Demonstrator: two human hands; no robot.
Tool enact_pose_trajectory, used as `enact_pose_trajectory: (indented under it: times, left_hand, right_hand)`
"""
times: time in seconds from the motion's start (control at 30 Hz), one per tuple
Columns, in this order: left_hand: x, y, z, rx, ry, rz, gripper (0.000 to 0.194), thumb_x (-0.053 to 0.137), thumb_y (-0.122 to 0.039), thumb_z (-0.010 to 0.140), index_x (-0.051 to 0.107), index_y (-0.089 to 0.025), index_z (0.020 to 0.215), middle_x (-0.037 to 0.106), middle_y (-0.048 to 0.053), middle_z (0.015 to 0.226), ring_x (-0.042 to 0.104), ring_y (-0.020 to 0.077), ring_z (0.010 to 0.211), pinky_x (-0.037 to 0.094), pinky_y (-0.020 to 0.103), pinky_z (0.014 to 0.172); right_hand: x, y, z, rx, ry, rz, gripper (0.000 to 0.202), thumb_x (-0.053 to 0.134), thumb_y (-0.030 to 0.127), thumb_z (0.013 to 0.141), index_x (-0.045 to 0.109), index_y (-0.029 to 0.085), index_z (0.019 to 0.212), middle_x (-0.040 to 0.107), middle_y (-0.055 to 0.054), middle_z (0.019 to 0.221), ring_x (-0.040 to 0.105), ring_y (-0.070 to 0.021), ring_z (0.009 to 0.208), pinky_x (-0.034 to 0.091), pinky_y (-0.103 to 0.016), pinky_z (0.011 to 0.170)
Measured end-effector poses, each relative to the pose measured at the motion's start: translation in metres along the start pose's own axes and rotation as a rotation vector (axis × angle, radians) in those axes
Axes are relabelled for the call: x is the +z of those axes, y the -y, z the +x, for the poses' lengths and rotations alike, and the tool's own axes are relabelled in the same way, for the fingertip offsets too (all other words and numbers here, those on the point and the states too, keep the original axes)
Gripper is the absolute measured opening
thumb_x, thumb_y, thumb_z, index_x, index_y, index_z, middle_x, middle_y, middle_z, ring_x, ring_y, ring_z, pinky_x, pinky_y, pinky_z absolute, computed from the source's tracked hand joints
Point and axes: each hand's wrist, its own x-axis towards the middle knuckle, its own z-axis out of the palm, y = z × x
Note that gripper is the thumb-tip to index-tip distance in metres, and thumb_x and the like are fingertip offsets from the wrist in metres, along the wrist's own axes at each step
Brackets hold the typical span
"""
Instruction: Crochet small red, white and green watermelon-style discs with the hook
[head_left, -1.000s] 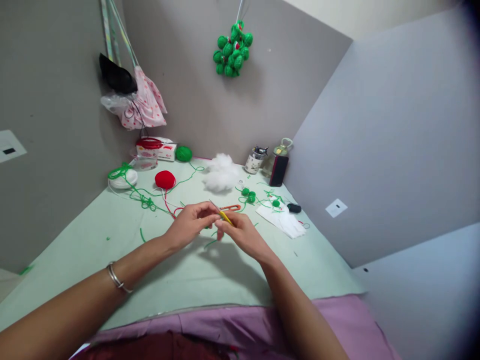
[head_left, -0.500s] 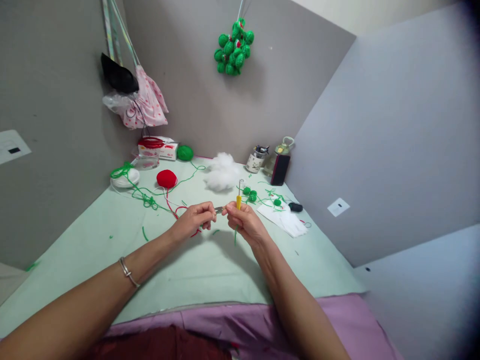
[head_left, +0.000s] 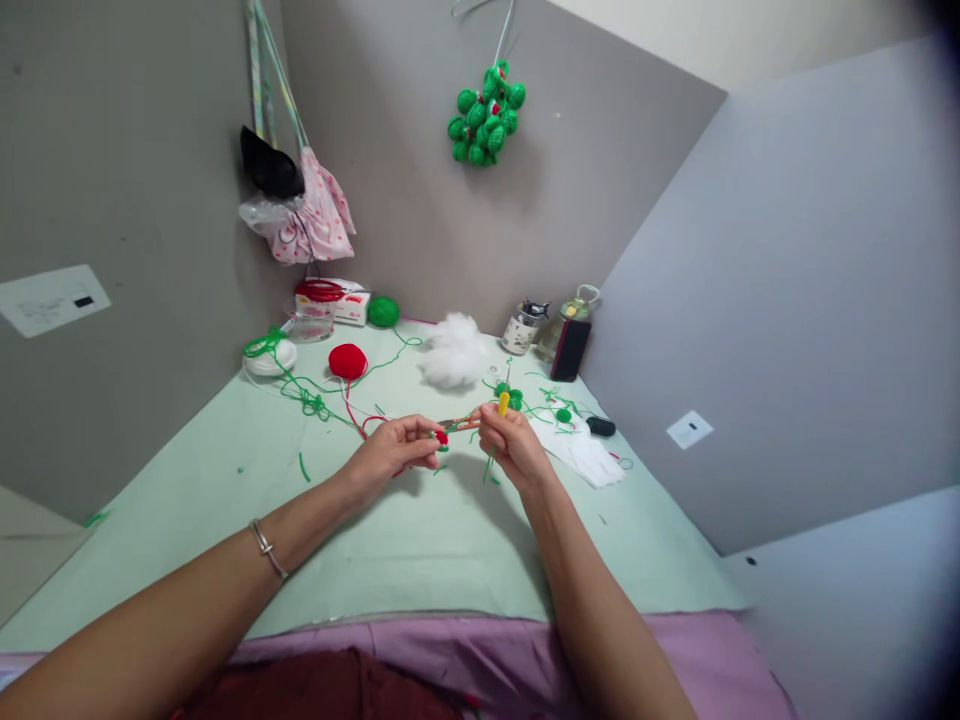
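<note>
My left hand (head_left: 390, 458) pinches a small red and green crocheted piece (head_left: 442, 438) between thumb and fingers. My right hand (head_left: 514, 445) is closed around a yellow-handled crochet hook (head_left: 504, 403), its metal end pointing up. The same hand also grips small orange-handled snips (head_left: 465, 423), their blades pointing toward my left hand. Cut green yarn (head_left: 489, 467) hangs below the right hand. Just behind it lie small green crocheted balls (head_left: 511, 397).
A red yarn ball (head_left: 348, 361), a green yarn ball (head_left: 383, 312) and white stuffing (head_left: 453, 352) lie farther back. White tissue (head_left: 581, 452), a dark phone (head_left: 571, 350) and a tin (head_left: 520, 332) are to the right. Green crocheted pieces (head_left: 487, 115) hang on the wall.
My hands have moved a little apart, and the red and green piece now shows in my left fingers. The snips show more of their orange handle. The whole view has shifted slightly.
</note>
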Motion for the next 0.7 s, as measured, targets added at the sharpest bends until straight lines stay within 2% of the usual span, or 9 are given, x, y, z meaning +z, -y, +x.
enact_pose_trajectory:
  times: [0.17, 0.4, 0.6, 0.7]
  left_hand:
    - [0.002, 0.003, -0.002, -0.019, 0.019, 0.009, 0.041, 0.091, -0.049, 0.074, 0.073, -0.015, 0.086, 0.071, 0.003, 0.078, 0.065, 0.0141, 0.066, 0.055, 0.032, 0.075]
    - [-0.001, 0.008, 0.0, -0.008, 0.003, 0.013, 0.047, 0.078, -0.06, 0.084, 0.066, -0.015, 0.077, 0.061, -0.001, 0.066, 0.056, 0.0102, 0.056, 0.049, 0.025, 0.063]
    - [-0.001, 0.011, 0.0, -0.008, -0.015, 0.039, 0.049, 0.077, -0.062, 0.08, 0.064, -0.016, 0.068, 0.054, -0.003, 0.056, 0.049, 0.0102, 0.051, 0.043, 0.023, 0.054]
    - [0.0, 0.012, -0.001, -0.005, -0.028, 0.052, 0.053, 0.073, -0.066, 0.081, 0.064, -0.016, 0.068, 0.054, -0.002, 0.057, 0.05, 0.0106, 0.051, 0.044, 0.024, 0.054]
  right_hand:
    - [0.0, -0.001, 0.0, 0.003, 0.001, -0.014, 0.044, 0.083, 0.058, 0.075, 0.07, 0.016, 0.081, 0.027, 0.014, 0.043, 0.014, -0.0047, 0.043, 0.008, -0.027, 0.047]
    - [0.005, -0.004, -0.003, -0.001, 0.013, -0.084, 0.044, 0.079, 0.059, 0.078, 0.07, 0.015, 0.081, 0.027, 0.014, 0.044, 0.015, -0.0047, 0.044, 0.01, -0.027, 0.048]
    - [0.021, -0.01, -0.009, -0.034, 0.068, -0.205, 0.042, 0.084, 0.053, 0.073, 0.074, 0.018, 0.093, 0.035, 0.011, 0.049, 0.025, -0.0075, 0.049, 0.015, -0.027, 0.051]
    - [0.027, -0.012, -0.011, -0.077, 0.052, -0.27, 0.034, 0.083, 0.051, 0.075, 0.074, 0.019, 0.082, 0.038, 0.009, 0.053, 0.028, -0.0083, 0.053, 0.018, -0.027, 0.053]
